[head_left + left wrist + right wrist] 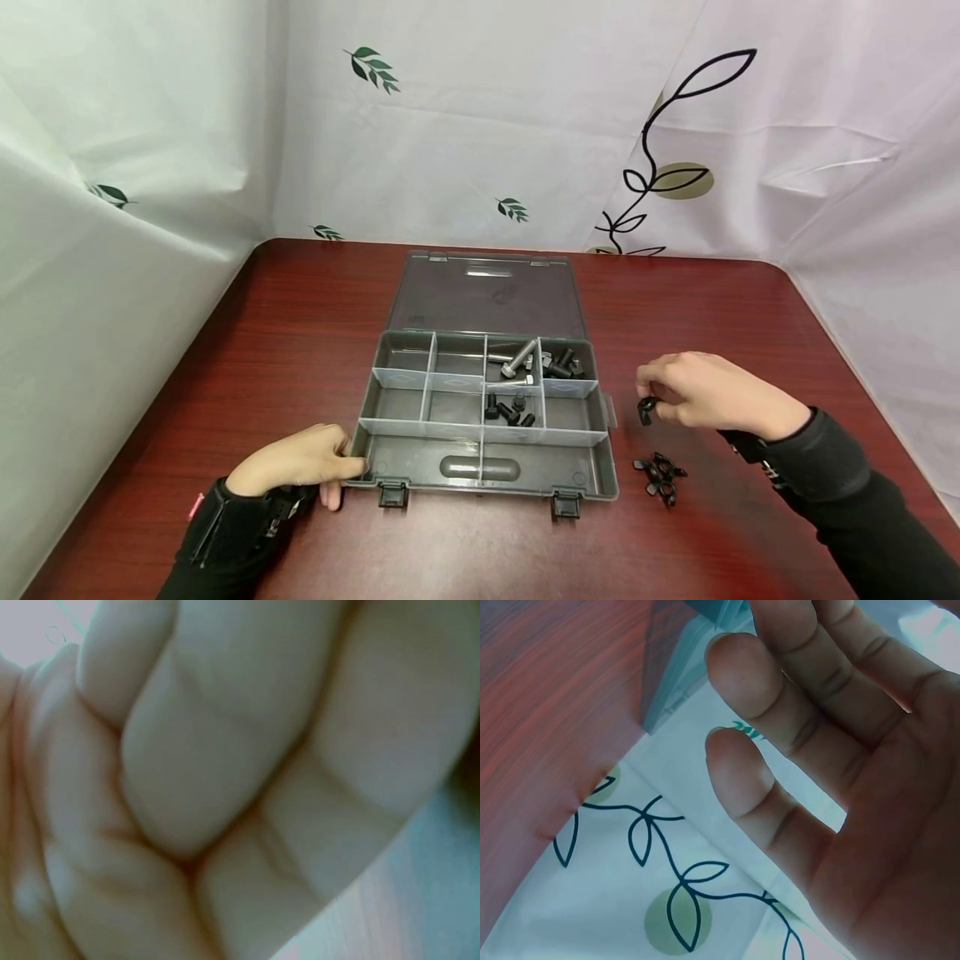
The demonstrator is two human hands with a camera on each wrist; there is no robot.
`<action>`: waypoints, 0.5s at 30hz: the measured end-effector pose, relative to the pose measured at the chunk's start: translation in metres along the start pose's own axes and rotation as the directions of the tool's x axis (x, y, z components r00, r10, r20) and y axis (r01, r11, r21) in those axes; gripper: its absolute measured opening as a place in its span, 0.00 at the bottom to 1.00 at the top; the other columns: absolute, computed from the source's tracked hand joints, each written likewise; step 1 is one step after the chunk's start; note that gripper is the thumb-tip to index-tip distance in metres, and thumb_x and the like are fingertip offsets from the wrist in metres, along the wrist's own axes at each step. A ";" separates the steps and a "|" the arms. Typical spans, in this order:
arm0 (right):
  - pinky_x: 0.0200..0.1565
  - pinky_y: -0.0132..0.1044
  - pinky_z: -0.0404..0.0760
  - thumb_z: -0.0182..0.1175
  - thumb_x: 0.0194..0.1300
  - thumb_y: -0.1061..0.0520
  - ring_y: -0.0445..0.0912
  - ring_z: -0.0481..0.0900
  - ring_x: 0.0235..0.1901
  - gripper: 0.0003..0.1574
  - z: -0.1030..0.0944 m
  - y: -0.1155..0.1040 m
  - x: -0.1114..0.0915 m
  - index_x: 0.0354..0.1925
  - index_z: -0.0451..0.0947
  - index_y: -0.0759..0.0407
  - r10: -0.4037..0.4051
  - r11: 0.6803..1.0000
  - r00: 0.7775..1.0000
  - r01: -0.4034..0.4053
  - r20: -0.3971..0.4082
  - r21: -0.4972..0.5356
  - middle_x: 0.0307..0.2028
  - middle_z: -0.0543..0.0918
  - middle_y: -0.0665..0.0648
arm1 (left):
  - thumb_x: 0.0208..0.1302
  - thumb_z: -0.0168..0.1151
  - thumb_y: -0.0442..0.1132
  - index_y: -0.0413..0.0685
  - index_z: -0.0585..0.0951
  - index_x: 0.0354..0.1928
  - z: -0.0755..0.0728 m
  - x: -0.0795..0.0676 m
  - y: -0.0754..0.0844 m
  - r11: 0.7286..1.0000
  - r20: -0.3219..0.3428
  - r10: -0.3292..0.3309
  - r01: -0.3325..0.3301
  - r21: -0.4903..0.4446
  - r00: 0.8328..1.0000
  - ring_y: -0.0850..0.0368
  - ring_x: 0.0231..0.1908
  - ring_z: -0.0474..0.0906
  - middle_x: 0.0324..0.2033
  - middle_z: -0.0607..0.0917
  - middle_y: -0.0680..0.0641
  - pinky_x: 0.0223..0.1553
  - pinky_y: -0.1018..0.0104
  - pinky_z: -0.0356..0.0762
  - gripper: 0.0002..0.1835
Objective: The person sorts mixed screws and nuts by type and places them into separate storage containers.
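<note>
A grey plastic compartment box [405, 460] lies on the table with its lid [487, 296] laid back. At its front left corner my left hand [303, 458] grips the wall, thumb at the inner side; in the left wrist view the fingers [217, 727] are curled. To the right of the box, my right hand [693, 387] pinches a small black wing nut [646, 409] above the table. The right wrist view shows that hand's other fingers [742, 675] spread, the nut hidden. A little pile of black wing nuts [660, 478] lies nearer the front.
Silver bolts [519, 360] lie in the third back compartment, darker bolts [562, 364] in the back right one. Short black bolts [512, 410] occupy the third middle compartment. Two latches [566, 506] stick out in front. White patterned cloth [450, 125] surrounds the red-brown table [322, 308].
</note>
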State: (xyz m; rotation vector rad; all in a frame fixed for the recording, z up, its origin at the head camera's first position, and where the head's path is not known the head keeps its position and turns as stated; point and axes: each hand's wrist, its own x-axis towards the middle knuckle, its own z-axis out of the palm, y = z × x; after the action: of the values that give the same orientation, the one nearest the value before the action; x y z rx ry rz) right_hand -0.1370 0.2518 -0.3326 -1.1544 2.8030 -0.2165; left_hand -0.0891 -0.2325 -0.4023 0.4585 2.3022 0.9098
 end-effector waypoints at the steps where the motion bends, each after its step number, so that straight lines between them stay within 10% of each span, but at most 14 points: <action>1: 0.27 0.33 0.63 0.62 0.48 0.61 0.32 0.61 0.24 0.16 0.000 -0.001 0.001 0.30 0.70 0.41 -0.001 1.000 1.000 0.001 -0.001 0.003 0.23 0.65 0.40 | 0.55 0.54 0.43 0.45 0.72 0.17 0.000 0.000 0.000 1.000 0.000 -0.001 0.001 0.001 1.000 0.56 0.14 0.77 0.10 0.78 0.52 0.20 0.62 0.74 0.13; 15: 0.27 0.33 0.63 0.58 0.49 0.62 0.32 0.60 0.23 0.15 0.007 -0.004 0.023 0.29 0.69 0.41 -0.050 0.998 0.999 0.051 -0.014 0.037 0.21 0.64 0.40 | 0.56 0.54 0.44 0.45 0.72 0.18 0.000 0.001 -0.001 1.000 0.005 -0.008 0.008 0.006 1.000 0.56 0.14 0.77 0.10 0.78 0.52 0.20 0.62 0.74 0.13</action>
State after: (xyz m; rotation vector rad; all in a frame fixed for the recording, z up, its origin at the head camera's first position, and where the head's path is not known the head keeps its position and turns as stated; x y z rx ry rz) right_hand -0.1494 0.2327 -0.3393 -1.2205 2.7704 -0.2800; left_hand -0.0901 -0.2326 -0.4034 0.4535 2.3015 0.8977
